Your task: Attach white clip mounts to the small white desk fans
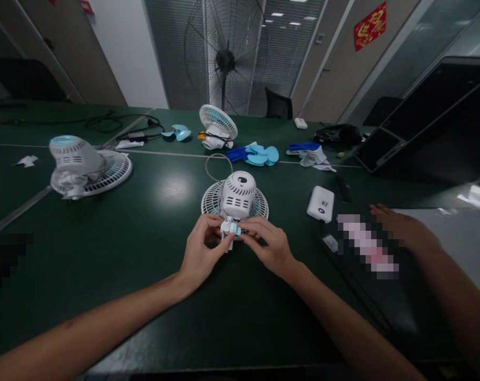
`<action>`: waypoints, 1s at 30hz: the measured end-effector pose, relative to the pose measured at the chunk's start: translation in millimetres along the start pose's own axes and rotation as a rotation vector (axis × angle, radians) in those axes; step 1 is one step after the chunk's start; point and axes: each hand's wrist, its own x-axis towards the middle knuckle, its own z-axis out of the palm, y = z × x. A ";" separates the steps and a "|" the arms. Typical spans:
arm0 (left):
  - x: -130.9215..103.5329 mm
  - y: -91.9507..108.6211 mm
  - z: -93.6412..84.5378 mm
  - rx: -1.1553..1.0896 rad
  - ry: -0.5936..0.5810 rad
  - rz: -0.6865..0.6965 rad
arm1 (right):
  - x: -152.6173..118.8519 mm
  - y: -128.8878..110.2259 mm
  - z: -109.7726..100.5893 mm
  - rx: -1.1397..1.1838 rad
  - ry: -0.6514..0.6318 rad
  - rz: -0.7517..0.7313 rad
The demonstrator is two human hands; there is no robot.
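Two hands on a small fan joint in front of the white slatted motor housing (238,197)

Left hand (200,248) grips the white plastic joint (226,227), right hand (268,244) pinches its light-blue knob (236,229), fingers nearly closed; an uneven grip could let the knob slip

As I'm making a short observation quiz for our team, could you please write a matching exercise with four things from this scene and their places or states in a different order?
Column one
1. Left hand
2. White box
3. Red poster
4. Large black fan

Column two
A. Standing upright beyond the green table
B. Fingers on a small white part
C. Lying to the right of the nearest small fan
D. Fixed flat on a brown panel

Right pairs: 1-B, 2-C, 3-D, 4-A
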 end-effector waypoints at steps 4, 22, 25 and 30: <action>-0.3 3.4 -1.3 0.004 0.032 -0.010 | 3.5 -6.6 7.2 0.005 0.088 0.047; -3.7 1.9 -1.5 0.049 0.095 -0.028 | 0.2 0.3 4.0 -0.087 0.016 -0.040; -3.8 2.0 -1.2 0.059 0.091 -0.008 | 2.3 -0.5 7.6 -0.063 0.043 0.008; -4.5 1.7 -0.8 0.052 0.082 -0.007 | 0.9 -3.8 18.9 0.145 0.084 0.256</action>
